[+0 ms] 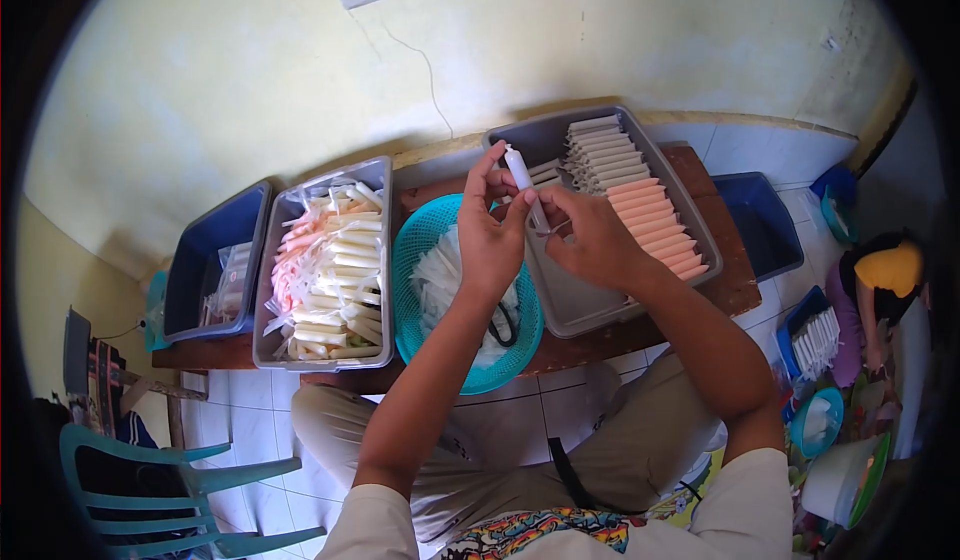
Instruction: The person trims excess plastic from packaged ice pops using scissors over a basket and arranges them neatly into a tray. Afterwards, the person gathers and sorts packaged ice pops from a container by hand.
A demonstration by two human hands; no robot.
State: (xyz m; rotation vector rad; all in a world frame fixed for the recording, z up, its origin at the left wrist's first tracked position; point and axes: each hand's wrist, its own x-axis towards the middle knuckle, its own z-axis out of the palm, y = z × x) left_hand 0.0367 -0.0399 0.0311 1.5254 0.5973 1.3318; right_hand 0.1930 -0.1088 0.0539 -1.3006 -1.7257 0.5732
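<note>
Turquoise basket point(411, 245) (left forearm point(436, 370) across), grey trays point(578, 300) flanking

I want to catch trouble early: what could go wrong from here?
The tube is held only by the fingers of the left hand and right hand, so it could slip, perhaps into the basket nearby.
A hard pinch might split the tube, which looks like soft plastic.
The basket seems to reach past the front edge of the bench; a bump might tip it.
</note>
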